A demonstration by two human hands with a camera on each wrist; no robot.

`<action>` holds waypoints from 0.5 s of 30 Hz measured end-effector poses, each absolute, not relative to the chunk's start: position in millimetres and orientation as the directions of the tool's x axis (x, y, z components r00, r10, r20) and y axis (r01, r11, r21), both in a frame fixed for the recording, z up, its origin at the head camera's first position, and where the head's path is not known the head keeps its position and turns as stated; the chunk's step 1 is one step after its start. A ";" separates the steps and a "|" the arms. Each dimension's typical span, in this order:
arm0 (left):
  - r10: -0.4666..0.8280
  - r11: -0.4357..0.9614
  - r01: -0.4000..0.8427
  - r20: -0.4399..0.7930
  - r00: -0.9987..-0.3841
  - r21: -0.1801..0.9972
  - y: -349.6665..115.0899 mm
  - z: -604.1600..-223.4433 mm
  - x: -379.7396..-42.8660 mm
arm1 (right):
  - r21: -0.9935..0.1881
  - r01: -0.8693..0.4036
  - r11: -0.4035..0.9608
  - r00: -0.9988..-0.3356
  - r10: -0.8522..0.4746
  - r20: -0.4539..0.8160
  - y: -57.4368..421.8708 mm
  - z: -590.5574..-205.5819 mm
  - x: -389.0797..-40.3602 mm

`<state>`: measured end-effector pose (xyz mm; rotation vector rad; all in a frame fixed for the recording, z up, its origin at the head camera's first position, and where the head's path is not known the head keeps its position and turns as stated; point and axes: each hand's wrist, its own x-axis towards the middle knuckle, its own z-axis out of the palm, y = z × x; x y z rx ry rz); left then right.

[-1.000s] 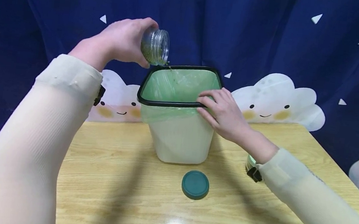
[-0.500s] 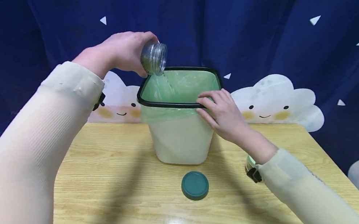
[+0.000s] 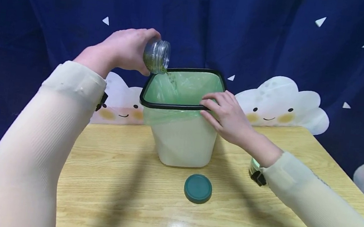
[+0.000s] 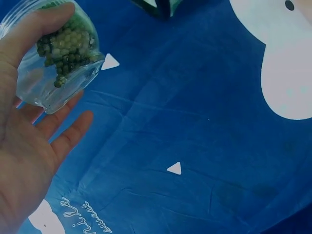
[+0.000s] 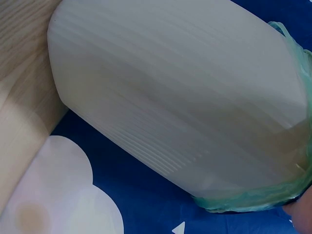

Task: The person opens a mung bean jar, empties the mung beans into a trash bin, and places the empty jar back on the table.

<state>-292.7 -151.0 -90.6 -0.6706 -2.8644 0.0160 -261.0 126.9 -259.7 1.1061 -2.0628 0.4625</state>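
My left hand point(image 3: 125, 50) grips a clear jar point(image 3: 158, 56), tipped on its side above the left back part of the rim of a white trash bin point(image 3: 184, 141). Small green beans point(image 4: 68, 43), which look like mung beans, lie inside the jar, and some fall from its mouth into the bin. A green bag point(image 3: 198, 85) lines the bin, held under a black rim ring. At the bin's front right corner my right hand point(image 3: 230, 115) holds the rim, thumb outside and fingers over the top.
On the wooden table point(image 3: 101, 179) a dark green lid point(image 3: 198, 188) lies in front of the bin. Another jar point(image 3: 253, 166) with a pale green top stands at the right, partly behind the right sleeve. A blue curtain point(image 3: 192, 18) with cloud prints hangs behind.
The left hand and jar came down toward the bin, then rose slightly. Beans keep falling from the jar's mouth. The right hand and the bin stay where they were.
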 end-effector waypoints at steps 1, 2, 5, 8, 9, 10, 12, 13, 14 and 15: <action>0.439 0.898 0.436 0.187 -0.879 -0.057 -151.5 -91.6 -292.9 | 0.027 -0.826 0.563 -0.356 -0.559 0.748 126.6 -259.8 -261.0; 0.438 0.898 0.435 0.184 -0.880 -0.060 -151.8 -92.3 -292.9 | 0.027 -0.825 0.564 -0.357 -0.559 0.748 126.4 -259.9 -260.9; 0.440 0.898 0.436 0.180 -0.880 -0.066 -152.5 -93.1 -292.7 | 0.025 -0.824 0.566 -0.361 -0.558 0.747 126.2 -260.2 -260.9; 0.440 0.898 0.436 0.191 -0.878 -0.066 -153.3 -91.0 -292.0 | 0.025 -0.823 0.567 -0.362 -0.558 0.746 126.5 -260.4 -260.8; 0.440 0.898 0.436 0.201 -0.876 -0.063 -153.2 -89.8 -291.9 | 0.027 -0.824 0.566 -0.360 -0.559 0.747 126.7 -260.2 -260.8; 0.440 0.897 0.437 0.212 -0.873 -0.062 -153.2 -88.4 -291.7 | 0.027 -0.824 0.566 -0.360 -0.559 0.747 127.0 -260.2 -260.8; 0.440 0.897 0.439 0.230 -0.868 -0.061 -153.2 -85.7 -291.2 | 0.027 -0.825 0.565 -0.357 -0.558 0.749 127.4 -260.2 -260.9; 0.442 0.896 0.440 0.236 -0.866 -0.062 -153.0 -84.7 -291.1 | 0.027 -0.825 0.564 -0.356 -0.557 0.750 127.6 -260.2 -261.2; 0.442 0.896 0.441 0.238 -0.865 -0.061 -152.5 -84.0 -291.1 | 0.028 -0.825 0.564 -0.355 -0.556 0.752 127.9 -260.1 -261.4; 0.441 0.896 0.441 0.236 -0.866 -0.058 -152.2 -83.8 -291.1 | 0.027 -0.825 0.565 -0.354 -0.554 0.754 128.2 -260.0 -261.4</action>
